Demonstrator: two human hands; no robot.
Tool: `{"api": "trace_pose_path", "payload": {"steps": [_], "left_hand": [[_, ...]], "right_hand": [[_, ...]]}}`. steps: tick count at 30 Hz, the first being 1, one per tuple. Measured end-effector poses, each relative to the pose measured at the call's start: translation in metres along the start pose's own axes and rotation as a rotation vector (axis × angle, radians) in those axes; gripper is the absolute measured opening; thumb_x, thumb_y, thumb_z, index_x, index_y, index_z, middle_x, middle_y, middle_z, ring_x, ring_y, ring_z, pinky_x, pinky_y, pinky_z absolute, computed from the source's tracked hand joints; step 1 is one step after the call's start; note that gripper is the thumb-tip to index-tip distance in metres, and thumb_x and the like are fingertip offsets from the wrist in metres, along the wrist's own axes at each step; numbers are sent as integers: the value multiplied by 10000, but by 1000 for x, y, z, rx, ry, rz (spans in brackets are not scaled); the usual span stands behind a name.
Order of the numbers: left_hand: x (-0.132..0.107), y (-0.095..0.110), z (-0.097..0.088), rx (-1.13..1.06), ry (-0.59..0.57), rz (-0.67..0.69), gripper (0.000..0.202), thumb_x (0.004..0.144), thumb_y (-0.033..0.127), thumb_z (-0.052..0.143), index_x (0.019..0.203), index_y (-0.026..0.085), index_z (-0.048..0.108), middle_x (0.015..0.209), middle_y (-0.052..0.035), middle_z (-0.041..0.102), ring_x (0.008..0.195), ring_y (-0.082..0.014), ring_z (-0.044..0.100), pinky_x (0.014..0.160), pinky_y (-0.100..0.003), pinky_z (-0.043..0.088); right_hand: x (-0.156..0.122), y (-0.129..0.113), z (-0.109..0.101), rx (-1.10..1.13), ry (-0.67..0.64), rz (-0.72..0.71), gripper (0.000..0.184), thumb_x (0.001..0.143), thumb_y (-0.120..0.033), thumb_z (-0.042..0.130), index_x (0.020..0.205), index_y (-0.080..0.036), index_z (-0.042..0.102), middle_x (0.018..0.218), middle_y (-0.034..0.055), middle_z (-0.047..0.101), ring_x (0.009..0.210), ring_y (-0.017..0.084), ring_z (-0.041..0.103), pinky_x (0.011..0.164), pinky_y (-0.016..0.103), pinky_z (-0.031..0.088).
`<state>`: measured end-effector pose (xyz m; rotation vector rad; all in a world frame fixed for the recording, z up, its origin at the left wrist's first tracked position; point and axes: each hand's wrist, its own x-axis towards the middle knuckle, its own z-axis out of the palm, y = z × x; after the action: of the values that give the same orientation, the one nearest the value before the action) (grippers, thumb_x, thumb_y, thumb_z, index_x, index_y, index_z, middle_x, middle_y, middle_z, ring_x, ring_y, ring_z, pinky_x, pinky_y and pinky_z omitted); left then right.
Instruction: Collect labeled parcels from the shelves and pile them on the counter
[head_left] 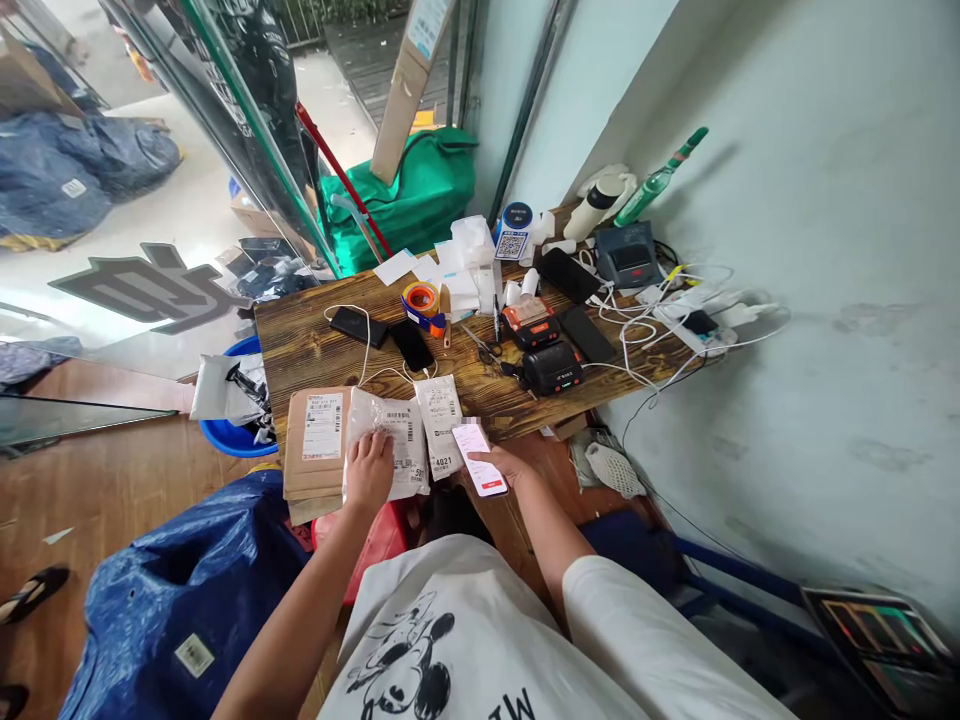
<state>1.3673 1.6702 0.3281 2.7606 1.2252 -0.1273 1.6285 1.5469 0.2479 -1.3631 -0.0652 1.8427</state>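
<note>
My left hand (369,468) rests with curled fingers on a clear plastic parcel (397,440) with a barcode label, at the near edge of the wooden table (300,340). A brown cardboard envelope (319,440) lies under it to the left. A small white bag parcel (440,422) marked 4021 lies just to the right. My right hand (504,468) holds a phone (478,458) with a lit white screen, palm up, beside that bag.
Farther back on the table lie two dark phones (410,343), an orange tape roll (421,300), scissors (484,347), small label printers (551,367), white cables and a power strip (701,325). A blue tub (232,435) and a blue sack (187,590) stand at the left.
</note>
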Motion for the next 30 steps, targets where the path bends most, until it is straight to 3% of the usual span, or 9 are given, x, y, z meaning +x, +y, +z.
{"api": "trace_pose_path", "payload": {"steps": [4, 12, 19, 22, 24, 26, 28, 30], "left_hand": [[-3, 1, 8, 16, -5, -43, 433, 943, 226, 408, 1344, 143, 548, 1316, -146, 585, 1190, -324, 494, 1025, -470, 360], [-5, -2, 9, 24, -6, -34, 454, 942, 243, 414, 1365, 133, 539, 1331, -150, 577, 1201, -320, 485, 1040, -468, 355], [-5, -3, 8, 89, 23, 4, 439, 924, 232, 460, 1344, 248, 584, 1325, -137, 573, 1167, -333, 497, 997, -482, 379], [-4, 1, 6, 92, 0, 6, 468, 905, 244, 497, 1368, 270, 558, 1464, -102, 478, 1174, -342, 484, 979, -487, 385], [-3, 4, 5, 89, -21, 18, 497, 908, 305, 508, 1404, 269, 518, 1563, -72, 353, 1192, -356, 464, 971, -502, 385], [-1, 7, 7, 92, -34, 9, 524, 920, 376, 496, 1429, 251, 488, 1601, -70, 273, 1217, -374, 442, 976, -515, 377], [3, 8, 9, 103, -44, -24, 546, 928, 414, 484, 1444, 235, 468, 1609, -82, 242, 1234, -382, 432, 989, -517, 368], [8, 8, 12, 111, -56, -63, 565, 930, 427, 486, 1458, 231, 447, 1610, -88, 235, 1246, -384, 428, 1007, -514, 358]], "right_hand": [[-1, -2, 1, 3, 2, 13, 389, 683, -242, 821, 1032, -142, 681, 831, 97, 773, 704, 238, 725, 694, 378, 590], [-1, -5, 3, 23, -7, 24, 339, 682, -224, 820, 973, -134, 671, 777, 76, 760, 651, 207, 707, 611, 322, 567], [2, -6, 14, 10, -3, 45, 254, 771, -193, 767, 986, -124, 651, 761, 60, 743, 634, 188, 695, 605, 316, 571], [-14, -12, 20, 12, -4, 40, 153, 881, -223, 673, 993, -122, 645, 806, 26, 715, 659, 150, 680, 620, 303, 581], [-45, -30, 6, 40, 1, -7, 161, 911, -258, 646, 994, -120, 651, 859, 23, 705, 703, 142, 679, 658, 313, 594], [-86, -63, -30, 102, 40, -114, 156, 892, -237, 666, 1000, -125, 659, 895, 32, 718, 743, 153, 688, 699, 332, 605], [-123, -104, -75, 174, 113, -243, 130, 870, -111, 640, 978, -182, 660, 886, 7, 737, 718, 121, 680, 698, 287, 604], [-138, -144, -113, 235, 174, -343, 343, 815, 55, 563, 961, -243, 649, 847, -44, 747, 686, 73, 675, 651, 177, 565]]}}
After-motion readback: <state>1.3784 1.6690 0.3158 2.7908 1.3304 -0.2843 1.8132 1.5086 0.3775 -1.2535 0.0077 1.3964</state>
